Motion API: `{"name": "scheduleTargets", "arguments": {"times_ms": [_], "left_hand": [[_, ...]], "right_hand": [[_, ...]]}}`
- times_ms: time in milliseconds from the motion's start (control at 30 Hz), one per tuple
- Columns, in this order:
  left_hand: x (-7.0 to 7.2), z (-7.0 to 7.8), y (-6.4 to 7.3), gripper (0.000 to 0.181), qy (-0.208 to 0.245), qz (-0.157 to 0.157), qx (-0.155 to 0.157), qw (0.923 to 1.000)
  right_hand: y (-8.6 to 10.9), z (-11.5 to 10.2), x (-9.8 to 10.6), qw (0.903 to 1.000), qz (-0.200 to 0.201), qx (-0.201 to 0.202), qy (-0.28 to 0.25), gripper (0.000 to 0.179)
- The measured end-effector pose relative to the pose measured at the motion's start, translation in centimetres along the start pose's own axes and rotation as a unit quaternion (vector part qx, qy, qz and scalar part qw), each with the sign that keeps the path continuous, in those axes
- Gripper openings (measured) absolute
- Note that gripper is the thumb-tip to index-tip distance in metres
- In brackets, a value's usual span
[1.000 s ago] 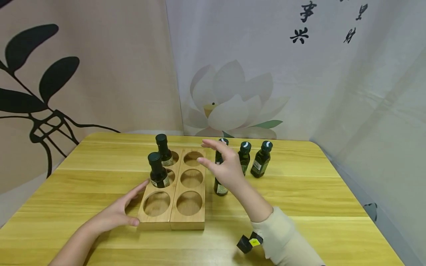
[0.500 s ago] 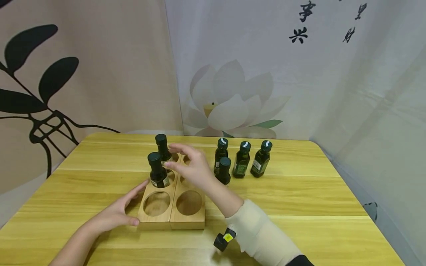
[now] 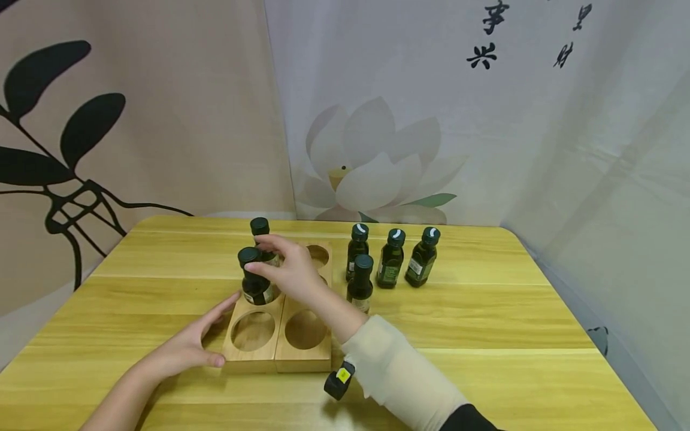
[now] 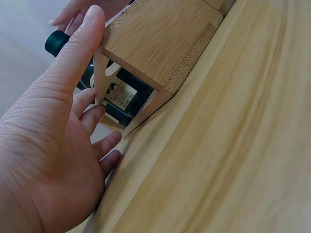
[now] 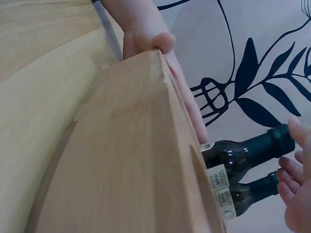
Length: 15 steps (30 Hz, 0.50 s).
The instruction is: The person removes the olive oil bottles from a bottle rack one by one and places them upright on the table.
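Note:
Two dark glass bottles with green caps stand in the left half of the wooden holder (image 3: 250,359): a far bottle (image 3: 260,226) and a nearer bottle (image 3: 257,288) in the middle hole. My right hand (image 3: 288,269) is over the holder, thumb and fingers spread around the nearer bottle's cap (image 5: 281,139); whether they touch it I cannot tell. My left hand (image 3: 183,353) rests against the holder's near left corner, thumb at the front and forefinger along the side. In the left wrist view, a bottle (image 4: 124,94) shows through the holder's side opening.
Right of the holder stand several more capped bottles: one in front (image 3: 360,288), another behind it (image 3: 357,248), then a middle one (image 3: 390,260) and a rightmost one (image 3: 422,258). Round holes open in the holder's right half (image 3: 305,329). A printed cloth (image 3: 377,161) hangs behind the table.
My right hand has moved left from the loose bottles, across the holder, to the bottles in its left half. My left hand has stayed at the holder's corner.

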<state>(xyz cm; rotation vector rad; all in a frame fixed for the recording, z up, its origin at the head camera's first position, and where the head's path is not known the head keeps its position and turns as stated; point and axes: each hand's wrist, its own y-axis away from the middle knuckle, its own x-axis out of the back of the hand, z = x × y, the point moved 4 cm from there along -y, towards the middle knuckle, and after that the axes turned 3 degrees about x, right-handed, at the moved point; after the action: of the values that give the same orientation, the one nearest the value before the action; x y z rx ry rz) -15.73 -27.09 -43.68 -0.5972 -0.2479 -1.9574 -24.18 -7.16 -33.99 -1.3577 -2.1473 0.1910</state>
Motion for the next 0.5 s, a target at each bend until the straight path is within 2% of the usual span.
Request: {"name": "scheduleTargets", "arguments": {"times_ms": [233,500], "left_hand": [[0.0,0.1,0.0,0.096,-0.004,0.002,-0.005,1.0000],[-0.1,0.2,0.2,0.096,0.000,0.000,0.000,1.0000]], "right_hand": [[-0.4,0.7,-0.9,0.9998,0.003,-0.020,-0.003,0.048],[-0.5,0.9,-1.4,0.9998,0.018,0.007,0.000,0.039]]}}
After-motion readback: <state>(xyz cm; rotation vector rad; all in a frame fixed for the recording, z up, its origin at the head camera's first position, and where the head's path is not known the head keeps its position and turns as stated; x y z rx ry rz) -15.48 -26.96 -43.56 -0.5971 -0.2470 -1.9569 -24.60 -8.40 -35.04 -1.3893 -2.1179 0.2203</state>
